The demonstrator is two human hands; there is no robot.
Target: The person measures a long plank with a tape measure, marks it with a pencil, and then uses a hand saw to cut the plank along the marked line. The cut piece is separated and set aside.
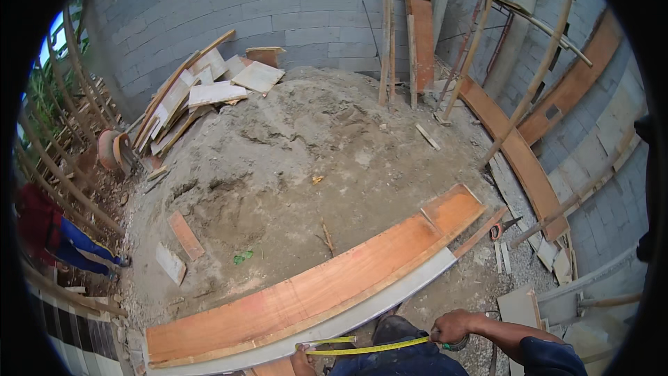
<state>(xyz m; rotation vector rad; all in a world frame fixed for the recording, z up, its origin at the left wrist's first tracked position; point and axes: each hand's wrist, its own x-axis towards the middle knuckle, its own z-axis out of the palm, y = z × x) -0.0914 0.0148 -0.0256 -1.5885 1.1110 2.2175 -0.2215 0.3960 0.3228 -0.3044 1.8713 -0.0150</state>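
My right hand (451, 327) is closed around the case of a tape measure, at the lower right in front of my body. From it the yellow tape blade (379, 347) runs out to the left, across my lap. My left hand (302, 361) pinches the blade, and a short end of it doubles back to the right above the longer stretch. Just beyond my hands lies a long orange-brown plywood panel (306, 292) edged with wooden strips. A pale grey board (390, 299) runs along its near side. The tape is apart from the panel.
A handsaw (502, 228) with an orange handle lies right of the panel. Beyond is a sand mound (306, 118), with scrap boards (209, 90) piled at its left. Poles (536, 83) and planks lean by the block wall (299, 7). Another person (62, 237) stands far left.
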